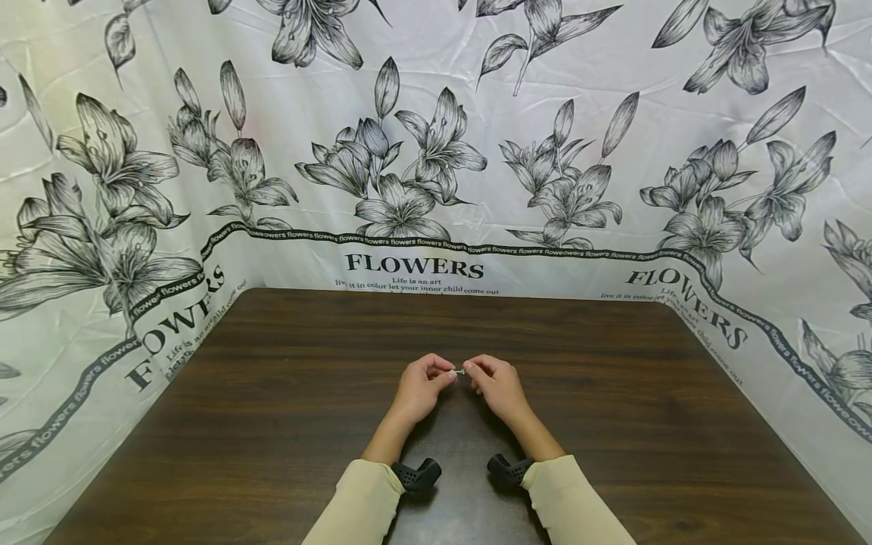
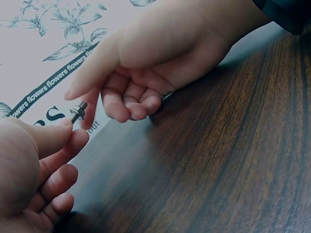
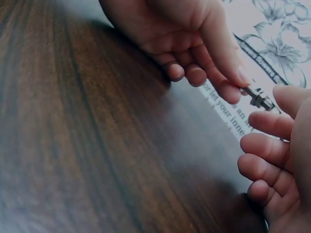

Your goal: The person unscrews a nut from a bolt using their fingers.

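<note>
A small metal bolt [image 2: 77, 111] with a nut or washer partway along its threaded shank is held up between the two hands. My left hand [image 1: 418, 387] pinches one end of it between thumb and index finger, the other fingers loosely bent. Around the bolt's other end, my right hand [image 1: 499, 384] holds its thumb [image 3: 286, 98] and index finger parted, with a gap showing between them and the metal in the right wrist view. The remaining right fingers curve loosely beneath. In the head view the bolt appears tiny between the fingertips.
Both hands are above a dark wood-grain table [image 1: 286, 363]. A white cloth printed with black flowers and lettering [image 1: 415, 265] hangs along the back and both sides. Dark wrist devices [image 1: 417, 474] sit over the cuffs of the pale sleeves [image 1: 364, 503].
</note>
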Available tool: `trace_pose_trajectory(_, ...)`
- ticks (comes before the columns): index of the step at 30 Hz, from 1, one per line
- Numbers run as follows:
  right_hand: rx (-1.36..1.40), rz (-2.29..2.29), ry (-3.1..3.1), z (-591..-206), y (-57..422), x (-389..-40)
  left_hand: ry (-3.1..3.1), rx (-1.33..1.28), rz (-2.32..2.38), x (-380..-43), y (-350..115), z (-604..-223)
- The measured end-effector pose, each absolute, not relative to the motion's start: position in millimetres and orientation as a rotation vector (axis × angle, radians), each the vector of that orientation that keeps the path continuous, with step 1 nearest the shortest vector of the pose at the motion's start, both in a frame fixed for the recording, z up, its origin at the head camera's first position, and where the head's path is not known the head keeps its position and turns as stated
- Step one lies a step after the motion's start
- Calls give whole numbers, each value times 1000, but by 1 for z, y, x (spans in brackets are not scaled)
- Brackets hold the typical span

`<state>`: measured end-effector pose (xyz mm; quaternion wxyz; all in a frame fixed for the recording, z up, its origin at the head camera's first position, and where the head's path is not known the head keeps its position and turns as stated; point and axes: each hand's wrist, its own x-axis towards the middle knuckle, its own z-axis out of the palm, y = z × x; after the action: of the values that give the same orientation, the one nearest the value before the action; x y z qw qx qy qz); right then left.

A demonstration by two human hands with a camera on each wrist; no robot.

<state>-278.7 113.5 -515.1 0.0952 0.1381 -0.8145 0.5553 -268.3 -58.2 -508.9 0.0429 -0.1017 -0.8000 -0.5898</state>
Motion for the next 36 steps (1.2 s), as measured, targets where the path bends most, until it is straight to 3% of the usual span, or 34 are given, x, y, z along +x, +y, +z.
trace_pose_trajectory(10, 417, 1514, -2511, -515, 112, -279, -2453, -309, -1791, -269, -59, -509)
trace_pose_trajectory(27, 511, 1824, -2372, -513, 115, -278, -2431, -304, -1802, -269, -58, -509)
trace_pose_trajectory(36, 602, 1844, -2387, -481, 113, -259, -2418, -309, -1811, -269, -58, -510)
